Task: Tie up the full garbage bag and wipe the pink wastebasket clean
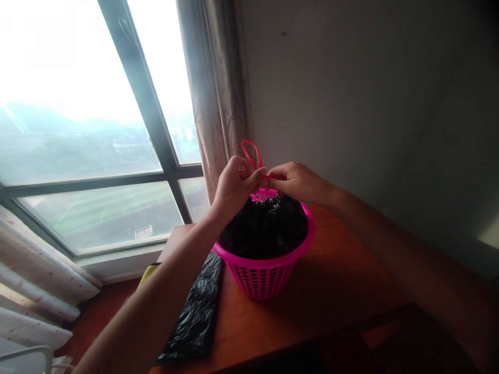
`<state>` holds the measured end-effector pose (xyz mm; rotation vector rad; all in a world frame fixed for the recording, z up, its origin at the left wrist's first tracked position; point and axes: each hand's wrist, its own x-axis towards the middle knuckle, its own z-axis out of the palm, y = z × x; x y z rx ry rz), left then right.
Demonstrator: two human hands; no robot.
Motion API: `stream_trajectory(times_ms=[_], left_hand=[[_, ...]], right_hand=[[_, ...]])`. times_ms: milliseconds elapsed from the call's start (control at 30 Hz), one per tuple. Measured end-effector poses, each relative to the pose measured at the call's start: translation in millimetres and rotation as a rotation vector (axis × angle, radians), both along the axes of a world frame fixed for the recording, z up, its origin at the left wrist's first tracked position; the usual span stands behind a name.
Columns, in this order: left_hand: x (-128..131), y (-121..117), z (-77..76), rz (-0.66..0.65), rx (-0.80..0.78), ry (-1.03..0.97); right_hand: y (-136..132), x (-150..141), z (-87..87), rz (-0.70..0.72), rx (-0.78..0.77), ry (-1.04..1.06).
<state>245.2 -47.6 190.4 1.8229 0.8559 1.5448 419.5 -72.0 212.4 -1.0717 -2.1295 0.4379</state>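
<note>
A pink plastic basket (262, 278) with round holes stands upright on the table, with a black garbage bag (268, 228) bunched inside it. Above its far rim, my left hand (238, 183) pinches a red drawstring (252, 151), a loop of which sticks up over the fingers. Close beside it, almost touching, my right hand (293, 181) is closed on the same red drawstring. Part of the string runs down toward the bag, and the fingers hide how the two join.
On the wooden table (335, 270), a flat folded black plastic bag (200, 306) lies left of the basket, partly behind my left forearm. A yellow item (149, 272) shows at the table's left edge. Window (97, 130), curtain (218, 93) and grey wall (351, 93) stand behind.
</note>
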Motion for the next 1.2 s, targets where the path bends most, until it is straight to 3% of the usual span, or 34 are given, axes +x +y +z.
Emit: stream_trajectory(times_ms=[233, 533, 633, 767, 1000, 1200], left_hand=[[-9, -3, -4.9, 0.099, 0.134, 0.193], [-8, -27, -8.5, 0.474, 0.566, 0.661], [-8, -27, -7.6, 0.54, 0.657, 0.812], [-11, -17, -8.2, 0.443, 0.656, 0.829], [-13, -3, -10.9, 0.228, 0.408, 0.653], [-12, -1, -9.5, 0.175, 0.345, 0.622]], right_hand=[[1, 5, 1.7, 0.027, -0.1, 0.04], [7, 7, -0.9, 0.078, -0.208, 0.149], [4, 7, 0.3, 0.083, -0.192, 0.155], [3, 8, 1.2, 0.093, -0.181, 0.143], [-2, 6, 3.0, 0.1, -0.23, 0.161], [-1, 5, 3.3, 0.107, -0.255, 0.144]])
